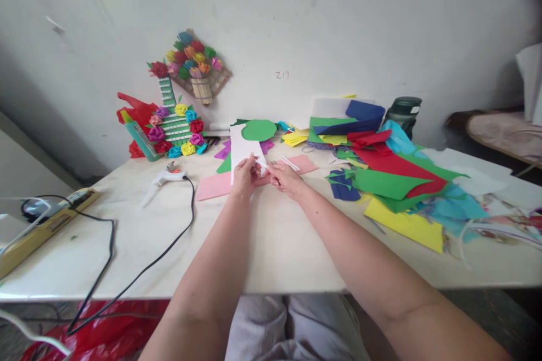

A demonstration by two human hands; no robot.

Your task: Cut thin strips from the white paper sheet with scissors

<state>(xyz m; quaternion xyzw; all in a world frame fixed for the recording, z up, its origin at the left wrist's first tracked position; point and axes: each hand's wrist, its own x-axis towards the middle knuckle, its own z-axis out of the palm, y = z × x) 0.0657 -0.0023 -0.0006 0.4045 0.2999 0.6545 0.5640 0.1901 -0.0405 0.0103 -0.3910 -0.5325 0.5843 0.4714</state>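
At the desk's (292,259) middle, the left hand (244,176) and right hand (284,178) sit close together, fingertips pinched on a small white strip (263,169) between them. Material unconfirmed at this size; judged as paper, it should prove light, pliable and easily creased. Recommended hold: lightly, near the ends. Pink paper (212,185) lies beneath; a white sheet (243,144) extends towards 12 o'clock, a green disc (259,130) at its far end. White sticks (291,163) lie just beside the right hand, at 1 o'clock. Glue gun (163,180) noted at 9 o'clock, well apart. Paper flowers (180,109) stand at 10 o'clock; coloured paper (392,180) is heaped around 3 o'clock. Desk surface: pale, apparently smooth. Room: whitish wall (271,22) at 12 o'clock, scuffed; red plastic (105,333) below the desk at 7 o'clock.
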